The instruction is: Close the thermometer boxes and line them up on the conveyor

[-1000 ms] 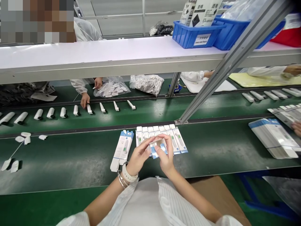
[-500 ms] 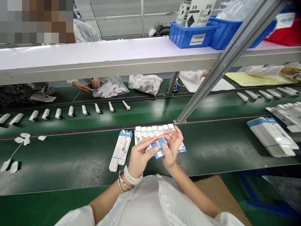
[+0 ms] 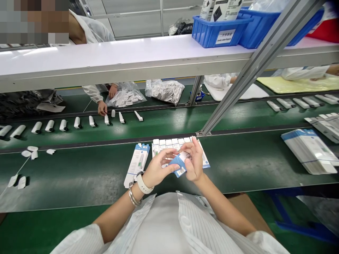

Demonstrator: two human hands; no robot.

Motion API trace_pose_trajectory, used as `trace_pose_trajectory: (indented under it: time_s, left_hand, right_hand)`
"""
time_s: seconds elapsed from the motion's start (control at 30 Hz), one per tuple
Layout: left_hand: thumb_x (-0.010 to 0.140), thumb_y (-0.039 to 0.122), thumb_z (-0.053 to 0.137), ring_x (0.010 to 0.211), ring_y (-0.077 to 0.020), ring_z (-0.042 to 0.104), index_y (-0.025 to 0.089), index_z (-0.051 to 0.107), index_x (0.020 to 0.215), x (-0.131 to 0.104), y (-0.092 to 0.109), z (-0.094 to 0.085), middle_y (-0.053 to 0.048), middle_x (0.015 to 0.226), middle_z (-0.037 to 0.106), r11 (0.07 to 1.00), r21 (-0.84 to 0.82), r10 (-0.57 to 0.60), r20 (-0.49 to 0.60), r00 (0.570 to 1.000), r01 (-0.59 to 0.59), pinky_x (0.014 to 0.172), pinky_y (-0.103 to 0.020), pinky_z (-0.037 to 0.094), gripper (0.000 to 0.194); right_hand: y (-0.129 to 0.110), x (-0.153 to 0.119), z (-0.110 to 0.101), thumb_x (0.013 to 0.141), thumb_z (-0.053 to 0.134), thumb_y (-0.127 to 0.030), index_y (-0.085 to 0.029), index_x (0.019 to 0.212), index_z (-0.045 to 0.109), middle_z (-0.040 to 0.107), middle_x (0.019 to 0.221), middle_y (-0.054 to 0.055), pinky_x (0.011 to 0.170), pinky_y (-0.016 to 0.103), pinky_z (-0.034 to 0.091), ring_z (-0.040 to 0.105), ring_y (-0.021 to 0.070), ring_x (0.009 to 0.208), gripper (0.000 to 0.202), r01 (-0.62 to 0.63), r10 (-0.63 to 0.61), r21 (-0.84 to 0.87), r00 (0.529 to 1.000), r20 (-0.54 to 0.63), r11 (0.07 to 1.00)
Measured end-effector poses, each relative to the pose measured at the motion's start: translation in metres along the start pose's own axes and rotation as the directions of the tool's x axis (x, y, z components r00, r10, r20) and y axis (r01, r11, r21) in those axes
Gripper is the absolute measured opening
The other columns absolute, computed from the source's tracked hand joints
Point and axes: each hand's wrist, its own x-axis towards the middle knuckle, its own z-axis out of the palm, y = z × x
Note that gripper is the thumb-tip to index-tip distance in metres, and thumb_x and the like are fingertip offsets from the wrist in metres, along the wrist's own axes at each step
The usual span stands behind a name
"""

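Between my two hands is a small blue and white carton, its printed end tilted toward me. My left hand grips its left side, thumb along the blue face. On the other side my right hand holds it with the thumb in front and fingers behind. Just beyond lies a row of white and blue boxes, partly covered by my hands. Flattened cartons lie to the left of my left hand on the green work surface.
A banded carton stack lies at right. White devices line the belt behind, where a co-worker's hand touches one. Small white pieces are scattered at left. A slanted metal post and a shelf stand ahead.
The carton has turned in my hands, and my left hand has shifted slightly left. Across the belt, a co-worker's hand has come forward to the row of white devices.
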Motion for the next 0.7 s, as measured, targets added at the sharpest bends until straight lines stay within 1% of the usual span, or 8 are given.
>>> trace_pose_trajectory:
  time_s: [0.07,0.13,0.3,0.43,0.53,0.6,0.67,0.7]
  left_hand:
    - [0.075,0.028,0.065,0.102,-0.0224,0.057,0.019,0.063,0.105,0.0,0.0,0.003,-0.01,0.11,0.06,0.999,0.017,-0.035,0.018,0.999,0.035,0.082,-0.033,0.051,0.031]
    - [0.076,0.028,0.064,0.1,-0.0226,0.058,0.019,0.067,0.102,-0.001,-0.001,0.006,-0.009,0.107,0.063,0.998,0.058,-0.022,-0.033,0.999,0.024,0.085,-0.034,0.05,0.027]
    - [0.076,0.026,0.065,0.096,-0.0226,0.062,0.02,0.067,0.103,-0.003,-0.005,0.014,-0.005,0.105,0.067,0.989,0.141,-0.017,-0.175,0.984,0.042,0.088,-0.034,0.049,0.028]
    - [0.076,0.028,0.064,0.093,-0.0227,0.064,0.02,0.067,0.105,-0.003,-0.01,0.018,-0.004,0.104,0.068,0.978,0.184,-0.054,-0.213,0.976,0.094,0.085,-0.033,0.05,0.03]
    - [0.077,0.03,0.063,0.094,-0.0223,0.063,0.019,0.065,0.107,-0.003,-0.013,0.017,-0.004,0.107,0.067,0.981,0.155,-0.083,-0.196,0.977,0.115,0.085,-0.032,0.05,0.032]
    - [0.079,0.034,0.06,0.096,-0.0226,0.063,0.018,0.063,0.112,-0.002,-0.009,0.014,-0.005,0.109,0.066,0.986,0.109,-0.114,-0.13,0.985,0.129,0.083,-0.032,0.051,0.036]
    - [0.074,0.039,0.064,0.099,-0.0243,0.061,0.019,0.057,0.118,-0.002,-0.003,0.01,-0.007,0.114,0.063,0.982,0.139,-0.123,-0.064,0.99,0.131,0.083,-0.034,0.051,0.048]
    - [0.069,0.04,0.069,0.101,-0.0255,0.059,0.02,0.054,0.121,-0.002,0.0,0.008,-0.007,0.117,0.061,0.974,0.192,-0.115,-0.041,0.992,0.121,0.084,-0.035,0.05,0.059]
  right_hand:
    - [0.003,0.001,-0.002,0.083,0.039,-0.031,-0.024,0.139,0.018,0.05,0.091,0.005,0.067,0.04,0.048,0.053,0.0198,0.077,0.06,0.008,-0.007,-0.04,0.999,0.033,0.999]
    - [0.004,0.001,-0.002,0.084,0.037,-0.031,-0.023,0.139,0.018,0.05,0.087,0.005,0.066,0.039,0.048,0.053,0.0192,0.074,0.059,-0.003,0.005,-0.061,0.999,0.035,0.998]
    - [0.005,-0.002,0.002,0.085,0.036,-0.028,-0.024,0.14,0.018,0.05,0.084,0.003,0.064,0.036,0.046,0.052,0.0181,0.072,0.058,-0.028,0.026,-0.074,0.999,-0.033,0.997]
    - [0.008,-0.005,0.003,0.086,0.035,-0.029,-0.023,0.14,0.018,0.05,0.083,0.003,0.062,0.035,0.046,0.052,0.0173,0.069,0.057,-0.065,0.059,-0.09,0.996,-0.064,0.994]
    - [0.01,-0.005,0.002,0.087,0.033,-0.03,-0.023,0.14,0.018,0.049,0.082,0.003,0.06,0.033,0.046,0.052,0.0163,0.067,0.055,-0.087,0.081,-0.075,0.994,-0.076,0.993]
    - [0.008,-0.004,0.002,0.088,0.031,-0.031,-0.024,0.14,0.018,0.049,0.081,0.003,0.059,0.033,0.046,0.052,0.0164,0.066,0.054,-0.109,0.105,-0.052,0.991,-0.081,0.993]
    - [0.006,-0.001,0.002,0.089,0.029,-0.034,-0.024,0.141,0.016,0.05,0.084,0.003,0.062,0.034,0.047,0.054,0.0175,0.07,0.054,-0.138,0.136,-0.064,0.99,-0.041,0.988]
    - [0.004,0.0,0.002,0.089,0.029,-0.036,-0.025,0.141,0.015,0.052,0.087,0.004,0.064,0.035,0.047,0.055,0.0179,0.072,0.054,-0.157,0.159,-0.092,0.987,0.016,0.983]
